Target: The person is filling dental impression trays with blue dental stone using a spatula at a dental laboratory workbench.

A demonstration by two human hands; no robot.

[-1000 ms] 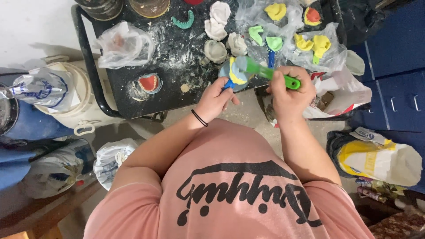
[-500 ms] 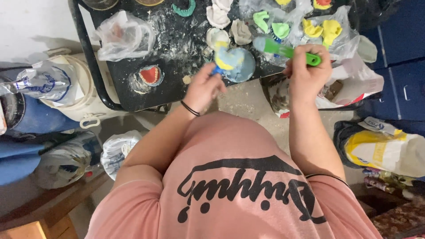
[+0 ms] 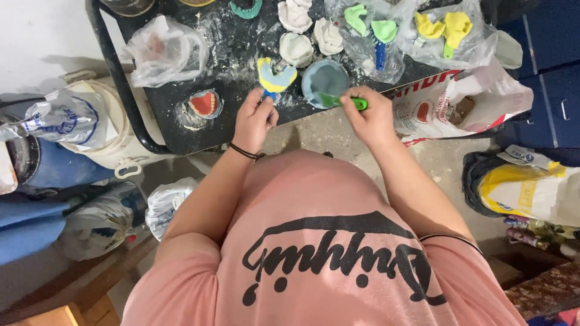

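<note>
Left hand: the left hand (image 3: 254,118) is closed around the handle of a blue and yellow impression tray (image 3: 275,75), whose horseshoe end points away from the person and lies low over the black table (image 3: 235,48).
Right hand: the right hand (image 3: 371,118) is clamped on a green spatula (image 3: 341,101), its blade dipping over the near rim of a blue mixing bowl (image 3: 325,78).
Gap between the hands: they are apart, with the bowl between them and slightly beyond.
Step in hand: to my eye, this is the scooping stage, with mix being gathered on the blade while the tray waits just to the left of it.
Tray contents: I cannot tell whether the tray already carries any mix.
Next move calls for: in my judgement, a loaded blade carried the short way left and wiped along the tray's curve, with the tray held level.
Beyond the hands: white plaster casts (image 3: 311,30) lie on the powder-dusted table, and green and yellow trays (image 3: 377,27) sit in a clear bag off to the right.
Left of the left hand: a red denture model (image 3: 203,104) sits near the table's edge, well apart from the work.
Right of the right hand: a torn white sack (image 3: 459,105) lies open on the floor.
</note>
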